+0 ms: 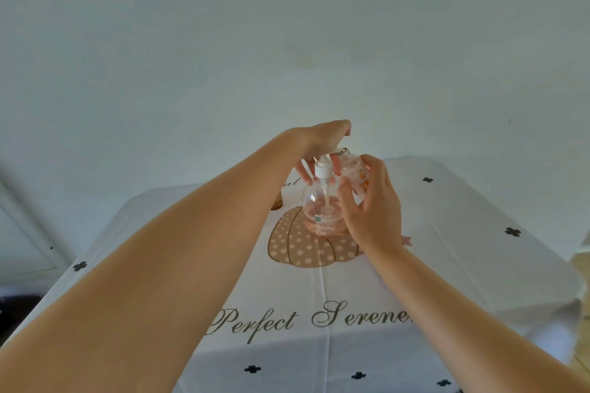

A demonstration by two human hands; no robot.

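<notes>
The left arm reaches in long and straight from the lower left, wrist bent down. The left hand point(322, 137) arches over the white plastic pump head point(322, 167), its fingers curled down on either side of it and the top of the pump under the palm. Beneath it the pump bottle point(322, 210) stands upright near the middle of the counter point(479, 265). It is round-bellied and of clear plastic, with pale pink liquid in its lower half and a white tube running down its vertical axis. The nozzle points right.

Just beside the nozzle is the small bottle point(354, 169), clear and smooth with orange printing. It is tilted, its long axis slanting up to the left, so that its open mouth meets the nozzle tip. The right hand point(373, 210) holds it from the right, fingers and thumb wrapped round its body, forearm rising from the lower right. A white cloth with a dotted pumpkin print point(297, 246) covers the counter.
</notes>
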